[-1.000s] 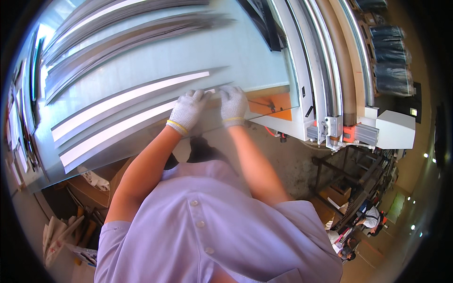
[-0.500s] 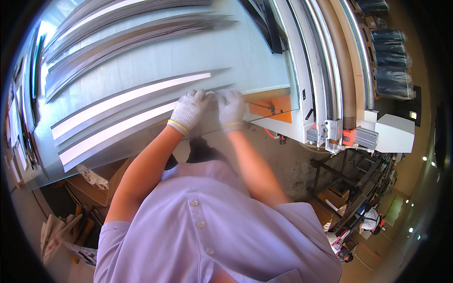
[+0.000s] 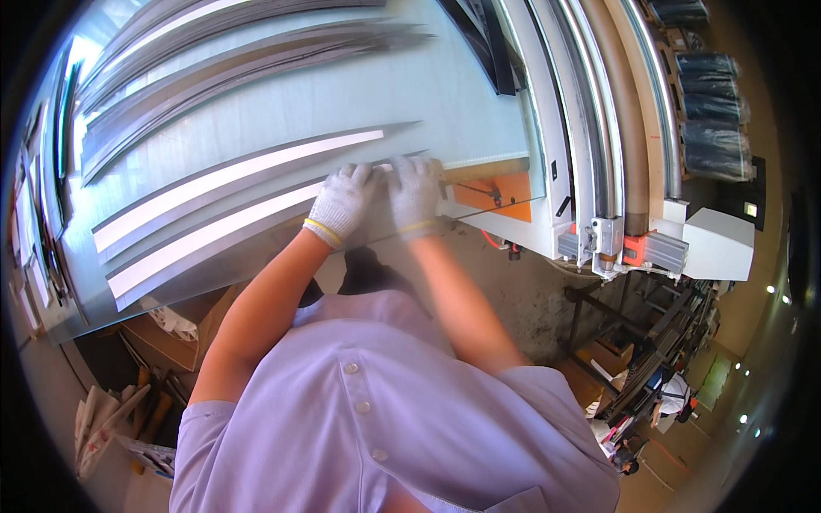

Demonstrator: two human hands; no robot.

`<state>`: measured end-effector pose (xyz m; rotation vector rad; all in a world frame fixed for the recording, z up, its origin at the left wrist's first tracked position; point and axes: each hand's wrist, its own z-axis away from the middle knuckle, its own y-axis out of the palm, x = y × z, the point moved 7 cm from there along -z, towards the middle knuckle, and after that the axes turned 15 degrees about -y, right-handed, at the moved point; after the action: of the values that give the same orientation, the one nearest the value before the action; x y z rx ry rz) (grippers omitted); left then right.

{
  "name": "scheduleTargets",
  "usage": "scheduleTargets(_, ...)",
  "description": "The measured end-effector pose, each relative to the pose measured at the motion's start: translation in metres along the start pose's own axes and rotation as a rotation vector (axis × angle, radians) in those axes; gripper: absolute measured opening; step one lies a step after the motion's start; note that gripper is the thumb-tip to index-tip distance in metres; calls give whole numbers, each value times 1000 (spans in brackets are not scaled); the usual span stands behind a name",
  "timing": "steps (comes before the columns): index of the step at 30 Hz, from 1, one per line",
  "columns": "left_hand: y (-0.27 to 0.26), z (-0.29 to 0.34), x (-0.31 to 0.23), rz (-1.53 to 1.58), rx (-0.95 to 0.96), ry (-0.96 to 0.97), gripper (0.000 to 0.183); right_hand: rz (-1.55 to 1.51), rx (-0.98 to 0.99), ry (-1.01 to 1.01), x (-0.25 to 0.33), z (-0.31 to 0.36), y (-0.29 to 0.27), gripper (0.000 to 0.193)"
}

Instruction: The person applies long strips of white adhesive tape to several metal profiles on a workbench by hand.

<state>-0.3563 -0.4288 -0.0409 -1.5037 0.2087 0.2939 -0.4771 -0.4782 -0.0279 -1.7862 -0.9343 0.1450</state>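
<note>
Both my hands wear white knitted gloves with yellow cuff bands and meet at the tapered right end of the nearest long grey strip, which lies on a glass-topped table. A white band runs along this strip. My left hand has its fingers bent down over the strip. Right beside it, my right hand is curled, fingertips together near the strip's pointed end; what they pinch is hidden. Just beyond lies a second grey strip with its own white band.
Several grey strips lie in stacks farther back on the glass table. Black angled bars rest at the back right. A white machine with long rollers stands along the right side. Below right is a dark metal rack.
My right hand has shifted slightly left, closer to my left hand, and is less blurred. My left hand and the strips stay nearly in place.
</note>
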Motion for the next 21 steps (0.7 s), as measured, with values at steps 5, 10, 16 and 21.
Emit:
scheduleTargets(5, -2, 1, -5, -75, -84, 12, 42, -38, 19, -44, 4, -2, 13, 15)
scheduleTargets(10, -7, 4, -6, 3, -128, 5, 35, -58, -32, -82, 19, 1, 5, 16)
scheduleTargets(16, -14, 10, -6, 20, -102, -29, 35, -58, -15, -125, 32, 3, -4, 16)
scheduleTargets(21, -8, 14, 3, -17, -93, -49, 39, -76, -23, -108, 36, 14, -1, 16)
